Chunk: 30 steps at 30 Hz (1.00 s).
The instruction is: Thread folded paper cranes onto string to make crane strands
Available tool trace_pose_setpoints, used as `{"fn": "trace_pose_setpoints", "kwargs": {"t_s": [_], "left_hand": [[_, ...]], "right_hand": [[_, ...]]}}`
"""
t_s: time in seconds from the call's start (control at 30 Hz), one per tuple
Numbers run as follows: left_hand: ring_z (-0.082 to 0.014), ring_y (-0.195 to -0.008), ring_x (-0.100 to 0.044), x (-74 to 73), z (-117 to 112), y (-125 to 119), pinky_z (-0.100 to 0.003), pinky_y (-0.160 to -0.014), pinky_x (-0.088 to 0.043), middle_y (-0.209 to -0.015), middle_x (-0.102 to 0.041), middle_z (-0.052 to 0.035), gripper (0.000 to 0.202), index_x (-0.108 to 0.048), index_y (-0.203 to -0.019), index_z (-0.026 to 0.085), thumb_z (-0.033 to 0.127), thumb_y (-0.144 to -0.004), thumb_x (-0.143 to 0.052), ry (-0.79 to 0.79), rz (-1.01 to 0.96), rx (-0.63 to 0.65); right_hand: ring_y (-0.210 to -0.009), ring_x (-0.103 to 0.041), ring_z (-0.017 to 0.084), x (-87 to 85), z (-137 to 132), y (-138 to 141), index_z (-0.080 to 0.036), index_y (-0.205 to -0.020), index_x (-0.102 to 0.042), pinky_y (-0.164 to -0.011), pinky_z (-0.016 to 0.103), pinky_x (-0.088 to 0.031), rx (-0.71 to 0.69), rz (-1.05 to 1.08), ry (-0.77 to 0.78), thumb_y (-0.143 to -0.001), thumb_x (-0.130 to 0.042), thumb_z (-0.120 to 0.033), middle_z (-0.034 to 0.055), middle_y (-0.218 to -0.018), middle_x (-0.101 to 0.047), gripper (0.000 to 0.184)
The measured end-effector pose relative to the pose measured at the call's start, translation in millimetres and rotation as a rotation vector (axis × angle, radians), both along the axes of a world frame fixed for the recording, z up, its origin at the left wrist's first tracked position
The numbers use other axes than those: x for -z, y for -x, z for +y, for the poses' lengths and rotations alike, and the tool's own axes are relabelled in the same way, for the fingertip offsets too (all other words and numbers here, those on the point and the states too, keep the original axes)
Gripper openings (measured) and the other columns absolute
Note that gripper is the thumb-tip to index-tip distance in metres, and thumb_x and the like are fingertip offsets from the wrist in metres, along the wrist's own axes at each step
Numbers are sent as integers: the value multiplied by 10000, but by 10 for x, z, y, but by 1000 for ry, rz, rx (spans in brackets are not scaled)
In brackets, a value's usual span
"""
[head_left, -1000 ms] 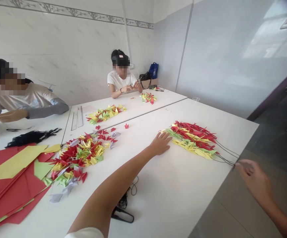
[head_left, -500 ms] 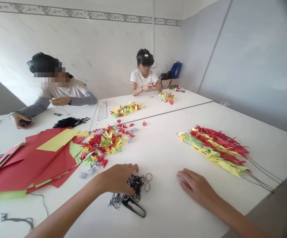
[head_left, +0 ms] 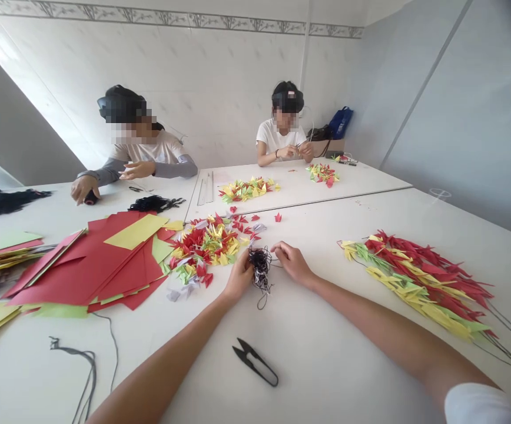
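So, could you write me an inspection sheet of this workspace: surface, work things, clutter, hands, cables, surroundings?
Surface: white tabletop, with seams where sections meet.
Work things: a tangled cord bundle between the hands; black thread snips lying nearer the wearer; strung paper cranes at right.
Clutter: loose paper cranes heaped beyond the left hand; colored paper sheets overlapping at left.
Hands: left hand grips the bundle; right hand is beside it, its grip unclear.
Cables: no power cable seen near the hands; dark cords lie loose at near left.
Surroundings: two co-workers wearing headsets across the table; blue bag in the far corner.
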<state>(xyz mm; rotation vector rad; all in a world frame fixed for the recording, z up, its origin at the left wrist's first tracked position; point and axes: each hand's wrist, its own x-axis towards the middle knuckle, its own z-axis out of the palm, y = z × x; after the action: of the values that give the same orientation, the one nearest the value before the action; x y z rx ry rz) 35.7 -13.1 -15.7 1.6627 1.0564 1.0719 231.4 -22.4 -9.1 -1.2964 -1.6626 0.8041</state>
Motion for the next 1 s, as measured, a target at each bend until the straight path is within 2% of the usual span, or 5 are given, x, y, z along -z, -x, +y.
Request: {"fn": "trace_pose_setpoints", "kwargs": {"t_s": [0.23,0.4,0.6,0.87,1.0], "left_hand": [[-194,-965,-623,0,-1,136,-309,-838,-498,-1022,-665,-57,383,-629,-1140,206,236,-768,-717,257,-375,34],[-174,-880,-633,-60,-22,140,-280,-768,-499,-965,-662,-41,485,-610,-1171,205,298,-736,-802,353,-435,58],[-182,-832,-612,-154,-66,163,-280,-705,-482,-950,-664,-72,403,-651,-1090,156,431,-804,-724,303,-297,112],[-194,-826,-608,-196,-101,140,-309,-755,-504,-907,-665,-83,250,-660,-910,140,360,-872,-545,191,-84,192],[-216,-928,-613,-172,-94,119,-356,-878,-495,-946,-652,-83,177,-632,-888,160,213,-825,-475,7,114,163]], "right_hand": [[-539,-352,137,33,70,-18,-193,-939,-659,-541,261,-271,47,159,64,-956,-430,-443,-57,-577,-349,339],[-620,-482,147,25,11,23,-209,-974,-640,-610,259,-331,26,-183,-6,-933,-503,-335,-26,-679,-543,189],[-862,-628,166,-25,16,28,-213,-947,-583,-705,263,-352,21,-635,9,-992,-424,-216,42,-989,-694,166],[-852,-621,188,-76,104,-239,-214,-1012,-554,-674,266,-345,73,-595,106,-969,-475,-326,50,-1022,-699,144],[-794,-574,173,-62,91,-251,-212,-772,-517,-676,270,-320,39,-414,84,-883,-563,-297,22,-860,-662,148]]}}
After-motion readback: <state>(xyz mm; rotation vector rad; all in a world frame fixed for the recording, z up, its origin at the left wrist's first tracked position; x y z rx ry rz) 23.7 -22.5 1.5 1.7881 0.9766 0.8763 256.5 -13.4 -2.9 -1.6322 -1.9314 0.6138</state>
